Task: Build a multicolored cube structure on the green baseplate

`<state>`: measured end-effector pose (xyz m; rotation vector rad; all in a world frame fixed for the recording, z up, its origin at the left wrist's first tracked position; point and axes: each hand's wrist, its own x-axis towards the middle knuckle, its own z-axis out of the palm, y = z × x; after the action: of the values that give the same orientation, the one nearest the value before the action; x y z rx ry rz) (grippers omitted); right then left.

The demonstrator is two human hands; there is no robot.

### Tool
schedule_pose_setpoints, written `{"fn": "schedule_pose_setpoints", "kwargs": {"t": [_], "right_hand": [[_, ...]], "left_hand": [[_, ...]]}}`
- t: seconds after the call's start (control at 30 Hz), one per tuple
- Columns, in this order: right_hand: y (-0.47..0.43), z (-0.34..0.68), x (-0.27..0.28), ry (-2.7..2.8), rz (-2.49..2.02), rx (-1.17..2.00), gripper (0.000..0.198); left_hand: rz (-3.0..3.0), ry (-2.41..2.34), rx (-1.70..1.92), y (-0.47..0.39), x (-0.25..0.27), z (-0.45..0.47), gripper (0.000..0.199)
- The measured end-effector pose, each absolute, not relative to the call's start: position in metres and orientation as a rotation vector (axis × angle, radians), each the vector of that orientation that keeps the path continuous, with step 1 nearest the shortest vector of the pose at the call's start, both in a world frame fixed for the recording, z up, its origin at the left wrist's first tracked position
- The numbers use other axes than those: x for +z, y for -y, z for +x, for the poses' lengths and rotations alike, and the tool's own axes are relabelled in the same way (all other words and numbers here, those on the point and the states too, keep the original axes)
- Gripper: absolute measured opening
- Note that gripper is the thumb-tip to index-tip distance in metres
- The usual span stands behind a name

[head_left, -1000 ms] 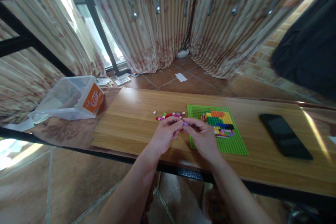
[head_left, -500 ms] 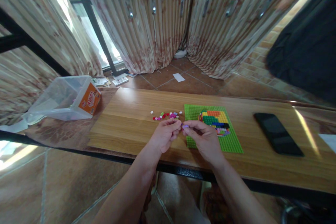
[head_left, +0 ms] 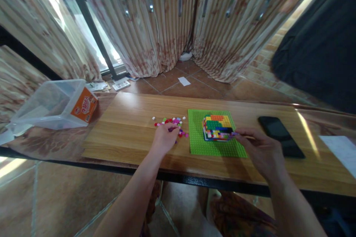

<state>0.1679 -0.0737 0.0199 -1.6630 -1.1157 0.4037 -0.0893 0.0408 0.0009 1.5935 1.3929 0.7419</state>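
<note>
A block of toy building bricks point(head_left: 215, 124) in many colours stands on a green baseplate point(head_left: 196, 144). My right hand point(head_left: 263, 150) pinches a purple brick point(head_left: 234, 133) at the right side of that block, by its black piece; I cannot tell whether the brick is pressed on. Left of the baseplate, my left hand point(head_left: 164, 139) is over a scatter of loose bricks point(head_left: 178, 120), mostly pink, red and white. Its thumb and finger close on a dark purple brick point(head_left: 171, 129), partly hidden by the fingers.
A black phone point(head_left: 280, 137) lies right of the baseplate, and a white paper sheet point(head_left: 338, 152) is farther right. A clear plastic box point(head_left: 58, 100) with an orange label stands beyond the left end of the wooden board point(head_left: 122, 129).
My hands have moved apart. The right one has carried the purple brick right to the block, while the left has moved back to the loose bricks. The view has shifted slightly right.
</note>
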Motion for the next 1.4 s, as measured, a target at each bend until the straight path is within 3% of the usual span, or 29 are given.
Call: {"fn": "schedule_pose_setpoints", "kwargs": {"t": [0.73,1.4], "right_hand": [[0.063,0.166,0.010,0.733,-1.463,0.823,0.022],[0.055,0.158,0.001,0.435,-1.278,0.945,0.018]], "left_hand": [[1.441,-1.308,0.852,-0.035,0.015,-0.083,0.014],[1.091,-1.146,0.854,-0.021,0.026,-0.068,0.012]]}}
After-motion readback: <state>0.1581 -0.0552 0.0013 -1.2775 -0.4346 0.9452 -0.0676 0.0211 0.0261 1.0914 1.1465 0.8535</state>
